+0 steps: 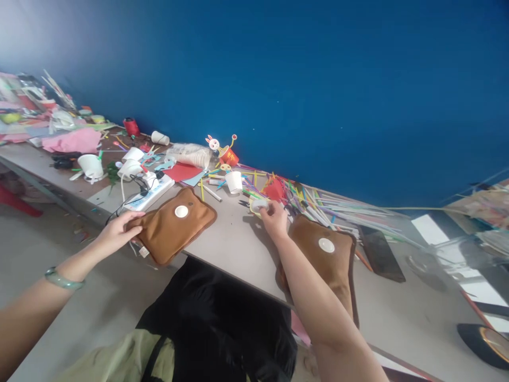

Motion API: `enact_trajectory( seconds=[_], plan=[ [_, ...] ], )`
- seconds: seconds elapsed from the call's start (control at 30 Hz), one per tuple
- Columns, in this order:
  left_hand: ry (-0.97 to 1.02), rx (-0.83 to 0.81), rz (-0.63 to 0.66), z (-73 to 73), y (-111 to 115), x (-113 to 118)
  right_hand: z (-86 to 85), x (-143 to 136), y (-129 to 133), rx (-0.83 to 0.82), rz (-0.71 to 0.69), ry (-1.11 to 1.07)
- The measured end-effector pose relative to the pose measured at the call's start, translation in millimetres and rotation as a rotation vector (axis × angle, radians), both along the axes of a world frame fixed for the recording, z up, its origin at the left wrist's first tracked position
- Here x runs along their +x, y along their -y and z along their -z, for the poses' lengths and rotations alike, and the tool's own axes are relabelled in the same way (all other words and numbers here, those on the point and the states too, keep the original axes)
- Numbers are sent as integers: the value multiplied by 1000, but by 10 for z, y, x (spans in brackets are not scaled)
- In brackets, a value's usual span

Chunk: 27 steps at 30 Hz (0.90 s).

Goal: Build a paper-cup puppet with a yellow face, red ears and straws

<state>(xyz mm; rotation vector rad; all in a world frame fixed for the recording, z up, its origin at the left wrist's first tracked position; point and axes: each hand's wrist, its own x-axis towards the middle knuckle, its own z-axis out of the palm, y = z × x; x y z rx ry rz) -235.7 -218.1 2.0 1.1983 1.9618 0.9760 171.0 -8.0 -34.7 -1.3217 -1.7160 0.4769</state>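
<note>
My left hand [124,229] grips the left edge of a brown plush hot-water bag [170,225], thumb below and fingers along the top. A round white disc sits on this bag, and a small white tag hangs from its lower corner. My right hand [274,218] is closed, fingertips pinching a small whitish object [260,203] whose kind I cannot make out. Beside those fingertips are dark pointed tips, perhaps of scissors or pliers. A second brown hot-water bag [310,241], also with a white disc, lies partly under my right forearm.
A white power strip [150,193] with plugs and cables lies behind the left bag. White paper cups [234,182], a sleeve of cups [193,155] and many coloured sticks [342,204] line the blue wall. A dark phone-like slab [382,254] lies at right.
</note>
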Motion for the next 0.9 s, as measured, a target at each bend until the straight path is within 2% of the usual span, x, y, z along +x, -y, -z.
enact_trajectory(
  seconds=[0.1, 0.17, 0.2, 0.3, 0.33, 0.37, 0.47, 0.5, 0.57, 0.63, 0.73, 0.8, 0.9],
  plan=[
    [157, -60, -36, -5, 19, 18, -1, -2, -1, 3, 0, -10],
    [64, -149, 18, 0, 33, -27, -4, -3, -1, 0, 0, -11],
    [-89, -195, 56, -7, 40, -49, -5, -4, 0, 0, -1, -11],
    [-790, -239, 91, -114, 45, 12, -4, -12, 7, 0, -18, -17],
    [-931, -189, 144, -186, 31, 104, -2, -15, 9, -2, -24, -19],
    [-975, -127, 205, -271, -2, 236, 1, -18, 10, -3, -28, -19],
    [-752, 77, 464, -535, -270, 809, 10, -23, 10, 4, -24, -8],
    [-657, 134, 557, -599, -427, 1024, 11, -22, 9, 6, -21, -6],
    [-491, 227, 648, -662, -827, 1432, 5, -18, 12, 8, -20, -12],
    [-355, 319, 688, -648, -1273, 1773, -9, -9, 21, 16, -25, -31],
    [-176, 429, 617, -551, -1818, 2121, -38, 6, 44, 50, -31, -41],
    [-45, 431, 664, -462, -2016, 2234, -53, 13, 56, 86, -25, -37],
    [107, 344, 742, -298, -2111, 2246, -57, 12, 68, 150, -20, -36]
  ],
)
